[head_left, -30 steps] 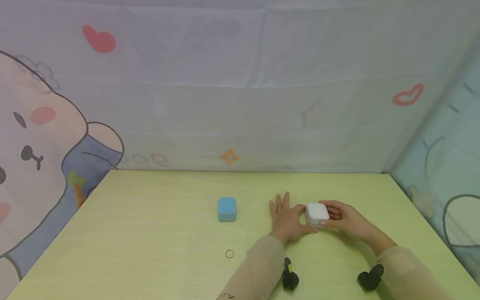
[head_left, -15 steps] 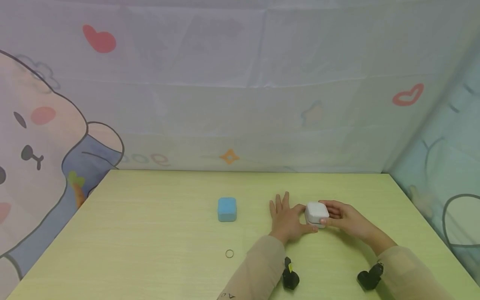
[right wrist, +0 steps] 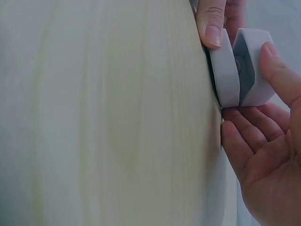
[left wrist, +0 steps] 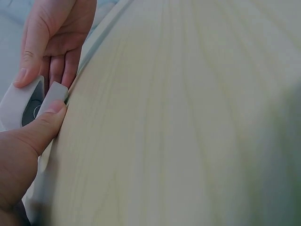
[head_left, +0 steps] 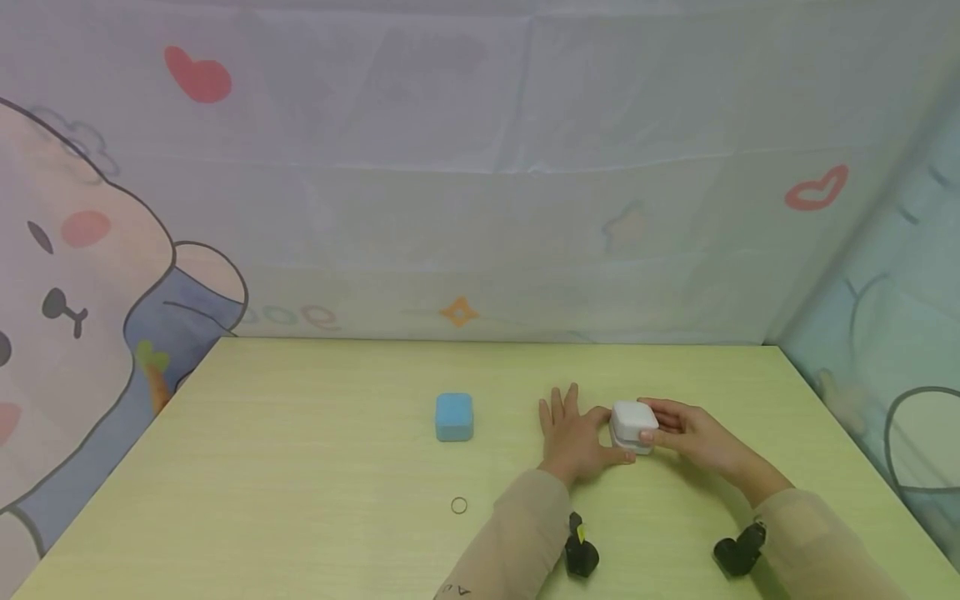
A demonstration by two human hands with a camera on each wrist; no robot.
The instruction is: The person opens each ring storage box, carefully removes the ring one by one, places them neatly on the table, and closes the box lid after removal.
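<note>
A small white ring box [head_left: 633, 421] stands on the table at the right, its lid [right wrist: 263, 89] tilted partly up from its base [right wrist: 225, 77]. Inside its grey interior a thin ring-like loop [left wrist: 35, 111] shows. My left hand [head_left: 577, 443] holds the base low between thumb and forefinger, the other fingers spread on the table. With thumb and fingers, my right hand [head_left: 699, 437] grips the lid from the right. A blue box [head_left: 453, 418] of like shape sits shut to the left. Nearer the front lies a loose thin ring [head_left: 452, 506].
The pale wooden table [head_left: 300, 467] reaches back to a printed cloth [head_left: 450, 167]. Black wrist-camera mounts [head_left: 581, 557] sit at both sleeves, close above the tabletop. A side cloth [head_left: 892, 333] hangs along the right edge.
The white ring box's lid has risen, widening the gap above the base as my right thumb shifts up slightly. My left hand, the blue box and the loose ring stay put.
</note>
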